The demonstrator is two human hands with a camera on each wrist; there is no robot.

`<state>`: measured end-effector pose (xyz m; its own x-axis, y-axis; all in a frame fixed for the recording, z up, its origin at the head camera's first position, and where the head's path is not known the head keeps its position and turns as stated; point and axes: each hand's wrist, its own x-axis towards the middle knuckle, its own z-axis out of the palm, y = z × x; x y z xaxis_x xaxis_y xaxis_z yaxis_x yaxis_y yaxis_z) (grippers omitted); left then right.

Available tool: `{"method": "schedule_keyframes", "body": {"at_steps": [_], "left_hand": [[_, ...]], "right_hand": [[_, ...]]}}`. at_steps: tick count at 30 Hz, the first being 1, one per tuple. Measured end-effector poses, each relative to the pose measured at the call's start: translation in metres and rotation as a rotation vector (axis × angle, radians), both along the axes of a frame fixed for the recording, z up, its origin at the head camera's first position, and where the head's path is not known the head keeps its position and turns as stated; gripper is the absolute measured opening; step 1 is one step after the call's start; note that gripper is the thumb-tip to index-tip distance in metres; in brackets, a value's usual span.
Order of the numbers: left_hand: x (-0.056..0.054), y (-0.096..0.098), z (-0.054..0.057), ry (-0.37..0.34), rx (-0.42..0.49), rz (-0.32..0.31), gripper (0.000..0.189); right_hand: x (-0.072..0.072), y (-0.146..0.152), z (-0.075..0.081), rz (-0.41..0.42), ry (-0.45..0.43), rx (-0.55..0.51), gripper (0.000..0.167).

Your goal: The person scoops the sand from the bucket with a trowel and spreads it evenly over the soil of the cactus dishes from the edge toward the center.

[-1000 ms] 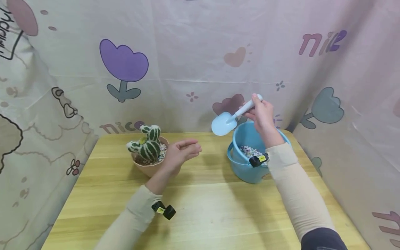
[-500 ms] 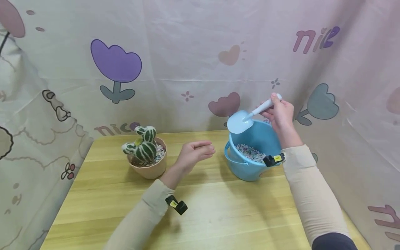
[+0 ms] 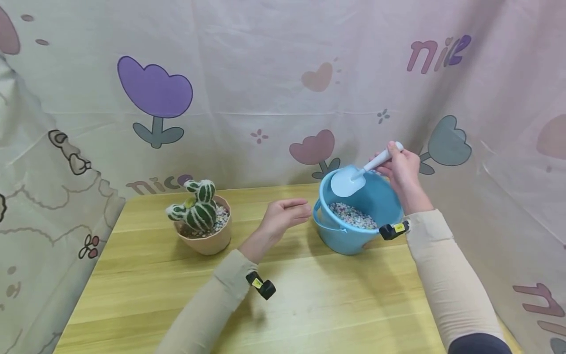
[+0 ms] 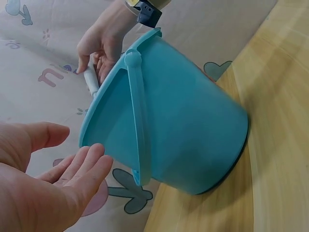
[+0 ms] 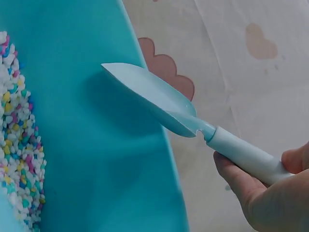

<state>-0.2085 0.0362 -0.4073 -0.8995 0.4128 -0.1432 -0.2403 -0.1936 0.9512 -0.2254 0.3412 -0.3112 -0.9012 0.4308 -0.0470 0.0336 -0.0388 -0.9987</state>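
My right hand (image 3: 401, 169) grips the white handle of a small light-blue trowel (image 3: 348, 181). The trowel's blade hangs over the mouth of a blue bucket (image 3: 340, 241), and no pebbles show on it in the right wrist view. Multicoloured pebbles (image 3: 352, 215) lie in the bottom of the bucket. My left hand (image 3: 285, 216) is held just left of the bucket with its fingers extended, apart from it and holding nothing. In the left wrist view, the bucket's handle (image 4: 139, 121) hangs down along its side.
A cactus (image 3: 200, 211) with white stripes stands in a peach pot (image 3: 212, 244) with pebbles, at the left of the wooden table (image 3: 300, 305). Printed cloth (image 3: 247, 64) hangs behind the table and along both sides.
My right hand has carried the trowel rightward and then down over the bucket. My left hand has moved right, away from the cactus pot and toward the bucket.
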Motion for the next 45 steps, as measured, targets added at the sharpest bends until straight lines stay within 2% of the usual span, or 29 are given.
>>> {"method": "schedule_keyframes", "body": {"at_steps": [3,7,11,15,22,31,38,45], "left_hand": [[-0.001,0.005,0.001,0.002,0.001,-0.012,0.043],[0.0,0.012,0.003,0.005,-0.002,-0.018,0.045],[0.0,0.019,0.004,-0.005,0.002,-0.013,0.042],[0.001,0.024,0.005,-0.008,-0.007,-0.009,0.041],[0.002,0.03,0.006,-0.014,-0.016,-0.004,0.042],[0.003,0.033,0.008,-0.018,-0.03,0.004,0.044],[0.002,0.038,0.008,-0.044,-0.04,0.039,0.041],[0.002,0.042,0.009,-0.054,-0.047,0.059,0.039]], "right_hand": [[0.0,0.003,-0.002,0.01,0.0,0.013,0.044],[0.0,0.004,-0.005,0.025,-0.009,0.028,0.05],[-0.001,0.006,-0.01,0.064,-0.046,0.151,0.055],[-0.003,0.007,-0.018,0.122,-0.069,0.316,0.053],[-0.005,0.002,-0.028,0.22,-0.055,0.43,0.058],[-0.004,-0.002,-0.037,0.278,-0.053,0.497,0.054],[-0.004,-0.003,-0.045,0.325,-0.03,0.579,0.048],[-0.004,-0.002,-0.051,0.34,-0.011,0.569,0.047]]}}
